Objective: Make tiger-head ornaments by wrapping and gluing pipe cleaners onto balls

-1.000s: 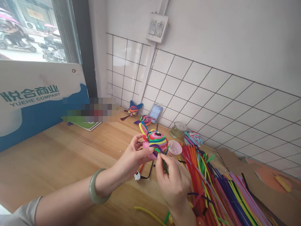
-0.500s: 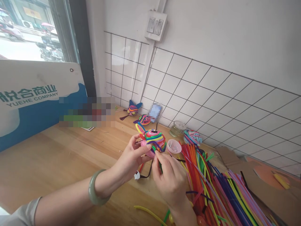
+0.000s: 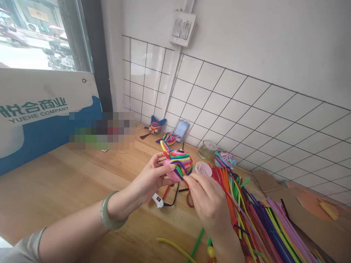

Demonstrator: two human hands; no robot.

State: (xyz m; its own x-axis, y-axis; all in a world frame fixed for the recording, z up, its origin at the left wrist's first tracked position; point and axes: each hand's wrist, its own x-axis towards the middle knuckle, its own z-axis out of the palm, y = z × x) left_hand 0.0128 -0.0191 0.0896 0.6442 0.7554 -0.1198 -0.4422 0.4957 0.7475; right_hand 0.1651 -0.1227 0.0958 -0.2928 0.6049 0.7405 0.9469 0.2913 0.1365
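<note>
A rounded, striped craft piece (image 3: 179,164) made of colourful fuzzy stems, with an ear-like loop at its upper left, is held above the table. My left hand (image 3: 149,177) grips it from the left, the thumb on its front and fingers behind. At its lower right edge, my right hand (image 3: 207,199) pinches with thumb and forefinger. Whether a stem end lies between those fingertips is too small to tell. Below the piece, a white tool (image 3: 158,201) with a black cord lies on the wood.
Bundles of coloured stems (image 3: 274,226) spread at the right beside cardboard (image 3: 309,208). A pink bowl (image 3: 203,169), a glass jar (image 3: 207,149) and finished striped pieces (image 3: 155,126) stand near the wall. A yellow stem (image 3: 175,246) lies in front.
My right hand has shifted slightly right and its fingers are now at the piece's lower right edge. My left hand has moved a little left and up, uncovering more of the white tool.
</note>
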